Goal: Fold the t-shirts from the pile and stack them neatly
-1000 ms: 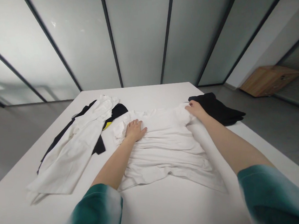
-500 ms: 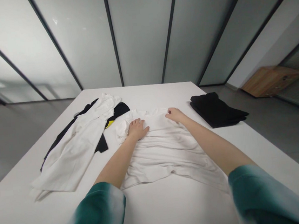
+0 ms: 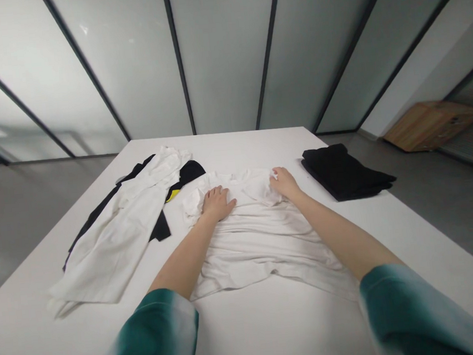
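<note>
A white T-shirt [image 3: 259, 242] lies spread on the table in front of me, wrinkled across its body, with its neckline at the far side. My left hand [image 3: 218, 203] rests flat on its upper left part, fingers spread. At the upper right, my right hand [image 3: 284, 182] pinches the shirt's edge near the shoulder. A flap of the fabric is turned inward beside those fingers. The far right sleeve is partly hidden by my right hand and forearm.
To the left, white trousers [image 3: 120, 233] lie over dark garments [image 3: 160, 228] with a yellow patch [image 3: 173, 195]. A folded black garment [image 3: 345, 172] sits near the right edge of the white table [image 3: 276, 330]. A wooden cabinet [image 3: 428, 125] stands on the floor beyond.
My right hand has moved slightly right, and a flap of shirt fabric beside it is now turned inward. My left hand stays in the same place.
</note>
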Available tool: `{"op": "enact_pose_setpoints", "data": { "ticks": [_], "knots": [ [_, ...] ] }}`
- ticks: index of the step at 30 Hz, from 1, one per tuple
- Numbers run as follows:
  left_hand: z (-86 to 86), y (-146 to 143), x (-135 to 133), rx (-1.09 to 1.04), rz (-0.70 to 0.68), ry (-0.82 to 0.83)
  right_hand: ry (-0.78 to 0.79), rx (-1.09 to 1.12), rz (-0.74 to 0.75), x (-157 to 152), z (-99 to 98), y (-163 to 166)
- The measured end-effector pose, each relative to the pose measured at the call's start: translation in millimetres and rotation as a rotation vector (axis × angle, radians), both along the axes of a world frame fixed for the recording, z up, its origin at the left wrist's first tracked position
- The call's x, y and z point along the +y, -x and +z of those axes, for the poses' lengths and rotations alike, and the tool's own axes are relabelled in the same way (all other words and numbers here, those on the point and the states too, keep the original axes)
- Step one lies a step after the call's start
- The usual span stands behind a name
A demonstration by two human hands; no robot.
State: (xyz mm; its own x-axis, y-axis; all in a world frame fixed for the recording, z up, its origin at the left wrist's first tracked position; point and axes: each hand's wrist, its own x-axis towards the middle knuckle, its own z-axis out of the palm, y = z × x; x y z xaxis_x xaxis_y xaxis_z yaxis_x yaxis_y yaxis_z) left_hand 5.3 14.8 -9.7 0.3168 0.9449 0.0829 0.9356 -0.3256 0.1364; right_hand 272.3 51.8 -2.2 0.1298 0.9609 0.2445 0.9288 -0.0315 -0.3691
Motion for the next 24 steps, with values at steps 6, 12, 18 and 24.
{"op": "enact_pose_setpoints", "data": {
  "ticks": [6, 12, 18, 24],
  "knots": [
    [2.3, 0.2, -1.4, 0.01, 0.001, 0.015, 0.205, -0.114, -0.148, -0.7, -8.7, -7.6],
    [0.7, 1.0, -0.6, 0.011, -0.001, 0.006, 0.178, -0.046, -0.195, 6.6, -5.2, -17.6],
    [-0.5, 0.5, -0.1, 0.002, 0.002, 0.011, 0.119, -0.188, 0.113, -1.9, -15.2, -0.5],
    [-1.5, 0.3, 0.4, -0.012, -0.001, 0.004, 0.227, -0.328, 0.407, -19.4, -28.7, 31.1]
  ]
}}
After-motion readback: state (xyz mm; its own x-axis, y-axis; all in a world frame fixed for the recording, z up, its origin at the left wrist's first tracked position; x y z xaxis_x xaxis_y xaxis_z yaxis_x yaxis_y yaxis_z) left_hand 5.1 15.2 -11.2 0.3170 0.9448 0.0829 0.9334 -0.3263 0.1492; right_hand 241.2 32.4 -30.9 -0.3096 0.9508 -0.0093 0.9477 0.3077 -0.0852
